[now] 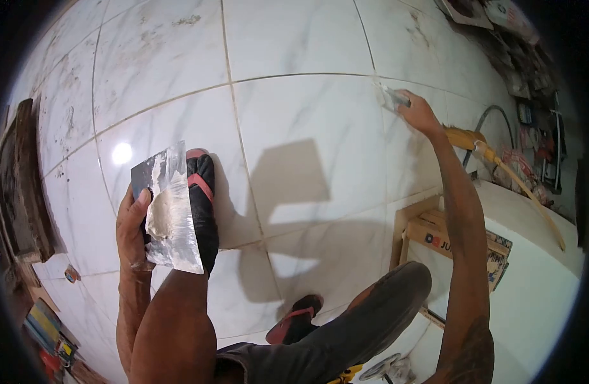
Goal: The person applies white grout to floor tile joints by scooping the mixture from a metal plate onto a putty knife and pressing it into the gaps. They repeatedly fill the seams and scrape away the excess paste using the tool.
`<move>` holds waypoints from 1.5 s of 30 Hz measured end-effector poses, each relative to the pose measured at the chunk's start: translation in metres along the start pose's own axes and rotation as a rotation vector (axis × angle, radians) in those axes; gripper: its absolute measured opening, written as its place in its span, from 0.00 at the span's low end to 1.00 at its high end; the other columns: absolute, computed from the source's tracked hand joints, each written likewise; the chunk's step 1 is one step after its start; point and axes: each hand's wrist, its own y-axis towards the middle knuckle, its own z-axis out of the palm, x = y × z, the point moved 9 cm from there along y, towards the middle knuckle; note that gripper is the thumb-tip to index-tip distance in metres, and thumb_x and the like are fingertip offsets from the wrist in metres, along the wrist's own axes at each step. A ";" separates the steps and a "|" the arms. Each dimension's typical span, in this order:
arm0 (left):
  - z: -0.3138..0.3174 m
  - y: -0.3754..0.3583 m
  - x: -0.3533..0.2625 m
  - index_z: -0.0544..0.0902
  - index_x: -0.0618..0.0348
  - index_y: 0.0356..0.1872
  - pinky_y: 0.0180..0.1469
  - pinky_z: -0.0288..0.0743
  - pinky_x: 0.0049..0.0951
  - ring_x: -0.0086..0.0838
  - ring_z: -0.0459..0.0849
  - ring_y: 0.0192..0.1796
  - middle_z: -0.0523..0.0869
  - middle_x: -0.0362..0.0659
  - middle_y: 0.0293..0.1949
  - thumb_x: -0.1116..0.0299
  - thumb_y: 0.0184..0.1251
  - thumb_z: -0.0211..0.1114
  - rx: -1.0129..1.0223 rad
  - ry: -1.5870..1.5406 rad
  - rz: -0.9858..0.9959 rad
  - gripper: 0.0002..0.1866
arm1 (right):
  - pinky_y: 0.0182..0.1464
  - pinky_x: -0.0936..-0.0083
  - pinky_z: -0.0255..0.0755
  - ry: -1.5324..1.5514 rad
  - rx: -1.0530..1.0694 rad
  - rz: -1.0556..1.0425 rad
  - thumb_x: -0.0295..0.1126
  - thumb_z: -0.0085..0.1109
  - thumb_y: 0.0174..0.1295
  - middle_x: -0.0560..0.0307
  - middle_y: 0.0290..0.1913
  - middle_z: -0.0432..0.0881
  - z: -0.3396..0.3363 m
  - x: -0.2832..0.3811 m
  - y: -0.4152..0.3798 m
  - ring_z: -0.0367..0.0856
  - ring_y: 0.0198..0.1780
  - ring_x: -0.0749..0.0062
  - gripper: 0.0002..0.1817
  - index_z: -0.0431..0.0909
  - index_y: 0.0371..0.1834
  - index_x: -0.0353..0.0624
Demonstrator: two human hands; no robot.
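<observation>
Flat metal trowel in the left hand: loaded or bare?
Loaded. The flat metal trowel, held by the left hand, carries a lump of pale paste mid-blade, smears around it.

Room under renovation — tiling job in progress, likely home interior. Floor [294, 115] of large white marble-look tiles, joints between them brownish, tile faces smeared with dried residue. Flat steel trowel [170, 211] carries lump of pale grout or mortar. Cardboard box [464, 246] with printed lettering sits at right by white block. Clutter along right edge — bags, packets, hose [483, 121]. Wooden boards [19, 185] and small tools at left edge.
</observation>
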 end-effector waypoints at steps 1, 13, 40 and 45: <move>-0.001 -0.001 0.000 0.68 0.70 0.63 0.55 0.74 0.27 0.30 0.81 0.52 0.79 0.50 0.53 0.59 0.66 0.58 -0.020 0.011 -0.005 0.30 | 0.57 0.67 0.71 -0.042 -0.016 -0.033 0.28 0.53 0.56 0.43 0.47 0.83 0.001 0.007 0.011 0.81 0.51 0.55 0.24 0.75 0.58 0.37; -0.025 -0.011 -0.001 0.69 0.70 0.62 0.53 0.76 0.26 0.30 0.82 0.50 0.80 0.50 0.52 0.59 0.67 0.57 -0.143 0.007 0.004 0.28 | 0.59 0.62 0.75 -0.665 -0.253 -0.334 0.23 0.47 0.58 0.42 0.66 0.71 0.104 0.023 0.028 0.73 0.64 0.53 0.28 0.66 0.67 0.38; -0.024 -0.013 0.004 0.69 0.72 0.62 0.56 0.73 0.27 0.31 0.80 0.52 0.80 0.51 0.52 0.56 0.66 0.60 -0.105 -0.009 0.007 0.31 | 0.51 0.67 0.75 0.078 0.038 -0.137 0.39 0.55 0.57 0.43 0.41 0.83 0.030 0.108 0.098 0.81 0.41 0.54 0.23 0.78 0.52 0.34; -0.023 -0.011 0.001 0.69 0.71 0.62 0.55 0.74 0.28 0.31 0.81 0.52 0.80 0.51 0.52 0.55 0.66 0.60 -0.123 -0.006 0.008 0.32 | 0.60 0.63 0.70 -0.441 -0.401 -0.584 0.27 0.56 0.53 0.44 0.54 0.75 0.096 0.082 0.053 0.72 0.55 0.49 0.31 0.69 0.65 0.37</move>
